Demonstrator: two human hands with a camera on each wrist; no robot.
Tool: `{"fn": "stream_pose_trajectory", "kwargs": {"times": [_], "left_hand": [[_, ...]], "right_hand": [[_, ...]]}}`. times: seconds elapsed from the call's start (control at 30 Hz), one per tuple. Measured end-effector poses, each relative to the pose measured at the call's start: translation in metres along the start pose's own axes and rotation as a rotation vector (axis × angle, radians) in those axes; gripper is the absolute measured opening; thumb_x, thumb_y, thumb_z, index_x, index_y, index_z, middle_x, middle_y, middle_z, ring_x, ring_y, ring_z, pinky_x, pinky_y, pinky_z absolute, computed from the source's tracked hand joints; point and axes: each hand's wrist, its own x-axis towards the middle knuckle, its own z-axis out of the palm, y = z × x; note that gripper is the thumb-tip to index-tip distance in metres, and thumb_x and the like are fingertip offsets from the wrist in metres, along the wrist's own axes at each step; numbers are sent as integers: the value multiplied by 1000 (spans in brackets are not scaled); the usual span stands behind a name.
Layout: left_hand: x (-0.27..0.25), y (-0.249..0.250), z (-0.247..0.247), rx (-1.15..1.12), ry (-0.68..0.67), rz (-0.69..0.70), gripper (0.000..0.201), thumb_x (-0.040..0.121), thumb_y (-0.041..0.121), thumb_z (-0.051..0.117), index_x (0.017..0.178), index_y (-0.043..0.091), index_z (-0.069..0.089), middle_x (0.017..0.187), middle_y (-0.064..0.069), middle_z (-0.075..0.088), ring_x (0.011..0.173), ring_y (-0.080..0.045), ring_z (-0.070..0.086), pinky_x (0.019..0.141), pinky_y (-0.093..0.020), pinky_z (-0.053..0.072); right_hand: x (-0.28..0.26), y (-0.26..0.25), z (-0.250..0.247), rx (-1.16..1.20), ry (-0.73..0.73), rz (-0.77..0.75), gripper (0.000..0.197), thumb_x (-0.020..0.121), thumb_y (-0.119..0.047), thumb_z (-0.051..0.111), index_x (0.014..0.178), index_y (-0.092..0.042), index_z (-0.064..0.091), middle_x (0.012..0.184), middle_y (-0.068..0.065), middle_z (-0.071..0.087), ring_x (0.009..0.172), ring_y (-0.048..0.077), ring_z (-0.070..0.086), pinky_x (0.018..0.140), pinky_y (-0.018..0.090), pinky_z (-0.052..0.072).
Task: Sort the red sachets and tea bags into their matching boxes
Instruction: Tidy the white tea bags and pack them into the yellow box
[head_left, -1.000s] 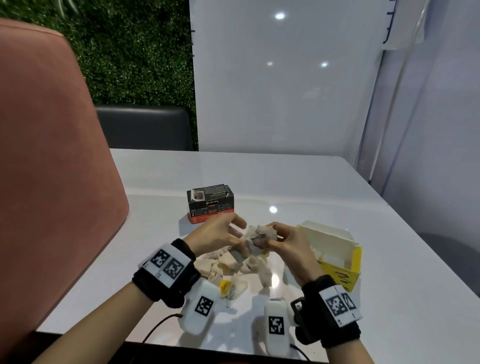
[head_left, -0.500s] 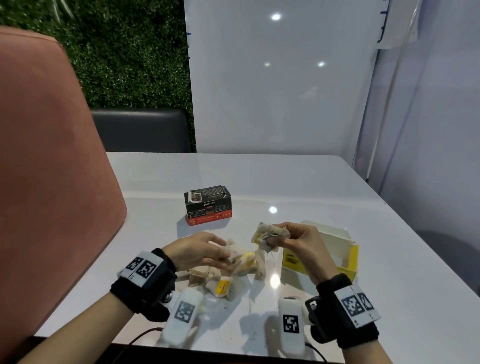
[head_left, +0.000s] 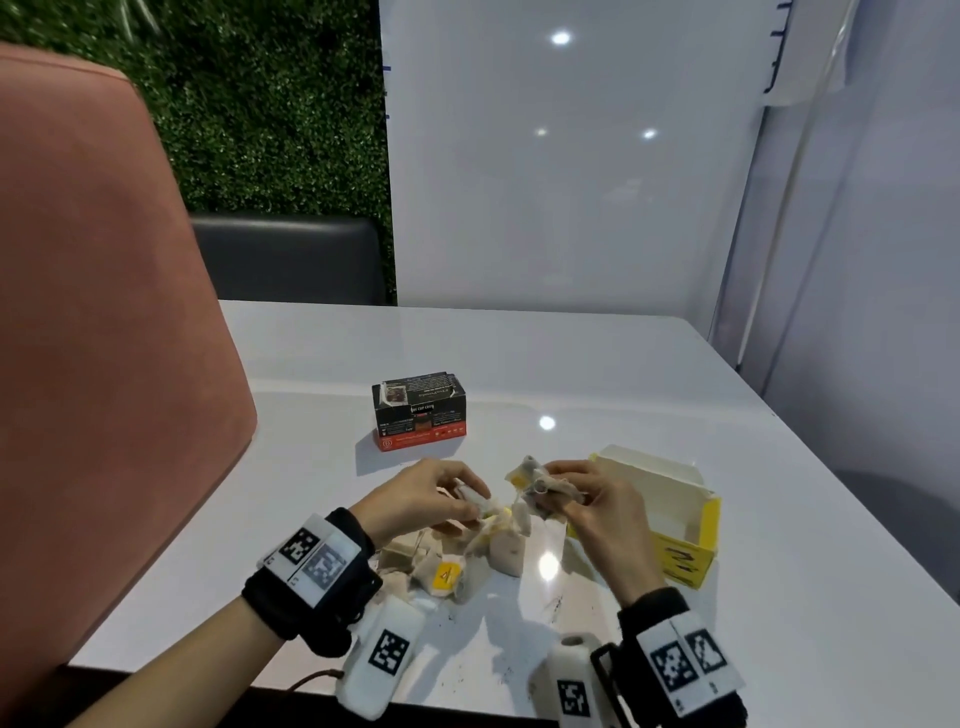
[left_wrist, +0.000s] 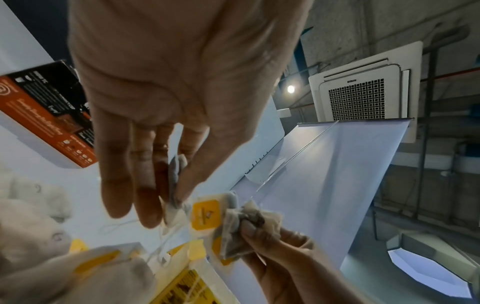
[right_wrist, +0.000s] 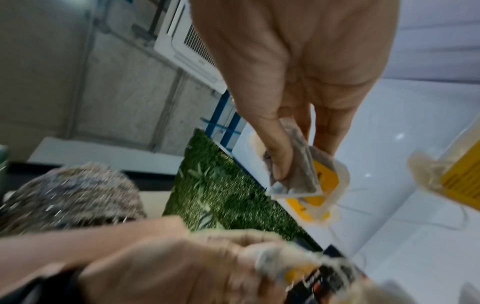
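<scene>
The left hand (head_left: 415, 499) is reaching forward, palm down, and its thumb and fingers (left_wrist: 145, 197) are pinching a small tea bag (left_wrist: 174, 181) at their tips. The right hand (head_left: 597, 501) is staying up beside it, and its thumb is pressing a bunch of tea bags (right_wrist: 298, 172) against its curled fingers.

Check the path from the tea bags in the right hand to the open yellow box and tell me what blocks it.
Nothing visible does. The right hand pinches a bunch of tea bags just left of the yellow box, whose open top faces up beside it; only bare air lies between.
</scene>
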Motion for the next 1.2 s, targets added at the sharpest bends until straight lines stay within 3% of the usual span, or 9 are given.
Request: {"fn": "stream_pose_trajectory", "kwargs": {"times": [0.13, 0.33, 0.47, 0.63, 0.77, 0.9, 1.0, 1.1, 1.2], "left_hand": [[2, 1, 7, -7, -8, -14, 29, 82, 7, 67, 109, 16, 59, 94, -6, 61, 86, -22, 67, 84, -35, 57], [1, -5, 13, -9, 29, -63, 37, 82, 4, 64, 116, 14, 53, 108, -4, 57, 98, -17, 63, 86, -30, 55], [-4, -3, 14, -402, -57, -111, 21, 88, 1, 56, 110, 1, 55, 103, -17, 62, 84, -21, 66, 77, -26, 56], [-6, -13, 11, -413, 16, -101, 24, 87, 1, 59, 111, 1, 54, 90, -17, 66, 78, -21, 68, 72, -26, 59], [-7, -14, 6, -351, -29, -52, 37, 89, -4, 54, 121, 14, 51, 86, -14, 61, 76, -21, 64, 71, -26, 58], [-10, -10, 3, -223, -75, -9, 29, 90, -6, 46, 109, 8, 63, 88, -10, 61, 79, -16, 62, 71, -22, 55], [-10, -10, 6, -212, -44, -36, 22, 91, -3, 47, 100, 5, 66, 100, -17, 60, 85, -18, 62, 71, -23, 56], [-9, -11, 11, -210, -19, -39, 14, 91, 8, 57, 98, 2, 67, 95, -13, 64, 84, -19, 62, 76, -29, 56], [-8, -13, 15, -162, 8, -30, 8, 88, 7, 61, 88, 8, 69, 86, -8, 67, 72, -12, 63, 67, -21, 55]], "right_hand": [[-18, -10, 17, -98, -103, -128, 21, 76, -5, 72, 95, -14, 75, 96, -10, 70, 76, -6, 60, 71, 4, 46], [-26, -11, 21, -168, -175, -181, 23, 78, -4, 70, 99, -13, 74, 109, -3, 71, 95, 5, 63, 76, 1, 43], [-28, -11, 22, -203, -287, -200, 24, 80, -7, 69, 103, -13, 73, 121, -3, 65, 107, 5, 58, 76, -8, 34], [-23, -6, 17, -43, -351, -98, 21, 77, -7, 71, 96, -17, 75, 114, -8, 67, 101, 7, 62, 82, 9, 47], [-21, -2, 7, 529, -287, 239, 11, 84, -6, 62, 92, -4, 70, 86, 8, 72, 79, 17, 68, 66, 25, 55], [-19, 4, -2, 856, -380, 513, 17, 87, -5, 57, 103, 2, 60, 91, 14, 69, 79, 24, 69, 61, 31, 60], [-20, 12, -1, 823, -460, 519, 38, 77, -2, 66, 113, 3, 56, 110, 21, 66, 97, 34, 66, 80, 40, 58], [-20, 12, -2, 625, -409, 442, 41, 74, 9, 68, 112, 3, 53, 105, 21, 65, 91, 32, 67, 74, 37, 59], [-17, 8, -5, 524, -358, 400, 44, 71, 8, 72, 109, -3, 55, 97, 15, 66, 86, 27, 67, 73, 35, 59]]}}
